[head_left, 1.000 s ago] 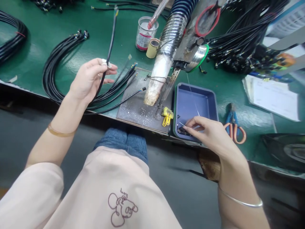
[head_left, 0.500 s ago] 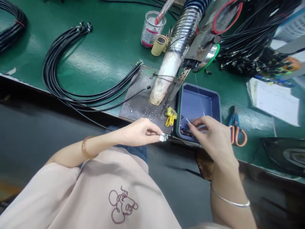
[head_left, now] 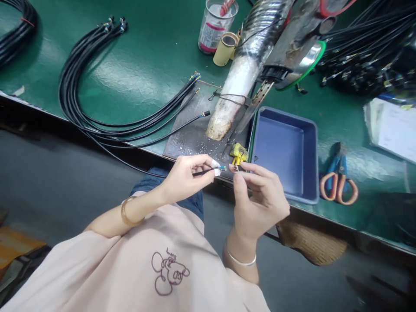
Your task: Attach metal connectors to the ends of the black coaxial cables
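Observation:
My left hand (head_left: 186,177) pinches the end of a thin black cable (head_left: 208,171) whose coloured wire tips point right. My right hand (head_left: 258,197) is closed in a pinch on a tiny dark part at its fingertips, held right against the cable's tip. Both hands meet in front of the bench edge, just below a small yellow clip (head_left: 238,154) on a grey metal plate (head_left: 191,138). The blue tray (head_left: 286,151) lies just right of the hands.
A bundle of black cables (head_left: 97,108) curves across the green bench (head_left: 143,56). A wrapped duct (head_left: 240,82) and a soldering fixture hang over the plate. A clear jar (head_left: 216,24), a tape roll (head_left: 225,48), orange-handled scissors (head_left: 339,182), papers and more cables lie around.
My right hand left the blue tray with a small part and came left to the cable's end. My left hand, which had brought the cable down from the bench, stayed in front.

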The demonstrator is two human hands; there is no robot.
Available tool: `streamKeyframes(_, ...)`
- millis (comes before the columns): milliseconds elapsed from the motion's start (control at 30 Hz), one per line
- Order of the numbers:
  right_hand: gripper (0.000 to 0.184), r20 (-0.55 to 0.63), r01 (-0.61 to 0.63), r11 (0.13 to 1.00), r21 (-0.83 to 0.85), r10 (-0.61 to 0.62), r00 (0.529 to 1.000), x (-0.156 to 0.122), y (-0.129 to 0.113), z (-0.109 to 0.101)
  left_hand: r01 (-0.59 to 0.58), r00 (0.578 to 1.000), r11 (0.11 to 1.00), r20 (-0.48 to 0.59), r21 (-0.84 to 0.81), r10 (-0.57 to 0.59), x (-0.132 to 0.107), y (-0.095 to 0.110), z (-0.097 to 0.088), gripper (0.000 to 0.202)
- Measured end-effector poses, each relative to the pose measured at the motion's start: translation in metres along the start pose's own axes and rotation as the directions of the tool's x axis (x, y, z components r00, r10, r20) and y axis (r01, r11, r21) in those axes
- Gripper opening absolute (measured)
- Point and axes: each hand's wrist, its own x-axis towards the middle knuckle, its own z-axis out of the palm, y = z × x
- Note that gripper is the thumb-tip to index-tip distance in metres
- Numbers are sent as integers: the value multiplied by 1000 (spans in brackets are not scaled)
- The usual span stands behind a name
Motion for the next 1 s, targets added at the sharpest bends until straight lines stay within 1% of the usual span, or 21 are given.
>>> streamKeyframes(67, 15, 9, -15, 1000, 17, 15, 1000, -2, 0, 3, 10, 1000, 1000, 4, 21, -10, -1, -1, 0, 9)
streamKeyframes(167, 20, -43, 67, 997, 27, -65, 997, -3, -1, 3, 19, 1000, 999, 16, 48, -19, -2, -3, -1, 12)
streamKeyframes(233, 22, -50, 133, 991, 26, -131, 990, -4, -2, 4, 24, 999, 999, 24, 48, -25, -2, -4, -2, 12)
streamKeyframes(300, 21, -27, 181, 983, 12, -180, 983, -4, -2, 4, 41, 999, 999, 27, 1, -41, -1, -4, -4, 12)
streamKeyframes(367, 20, 0, 214, 977, 4, -214, 977, -6, -1, 5, 71, 997, 993, 38, -92, -67, 0, -2, -5, 13)
streamKeyframes(433, 19, 17, 221, 975, -19, -221, 975, -7, 1, 7, 103, 994, 978, 58, -180, -94, 2, 1, -6, 14)
streamKeyframes(467, 18, 19, 206, 978, -34, -206, 978, -8, 2, 7, 118, 992, 971, 66, -210, -106, 3, 1, -7, 15)
streamKeyframes(533, 15, 5, 117, 993, -33, -117, 993, -9, 5, 9, 139, 990, 960, 68, -245, -126, 4, 2, -7, 16)
streamKeyframes(633, 8, -17, -64, 995, 79, 65, 998, -10, 7, 11, 157, 987, 951, 57, -266, -147, 6, 2, -6, 17)
streamKeyframes(700, 6, 4, -128, 983, 134, 129, 992, -10, 7, 12, 164, 986, 953, 59, -255, -154, 8, 1, -5, 18)
streamKeyframes(833, 5, 63, -154, 975, 159, 146, 987, -9, 5, 14, 151, 987, 968, 91, -199, -135, 10, -1, -4, 16)
streamKeyframes(933, 8, 78, -129, 980, 154, 119, 990, -6, 6, 15, 120, 990, 981, 97, -152, -106, 12, -2, -4, 16)
streamKeyframes(1000, 9, 66, -93, 988, 126, 85, 994, -4, 7, 14, 113, 990, 983, 100, -144, -99, 13, -2, -4, 15)
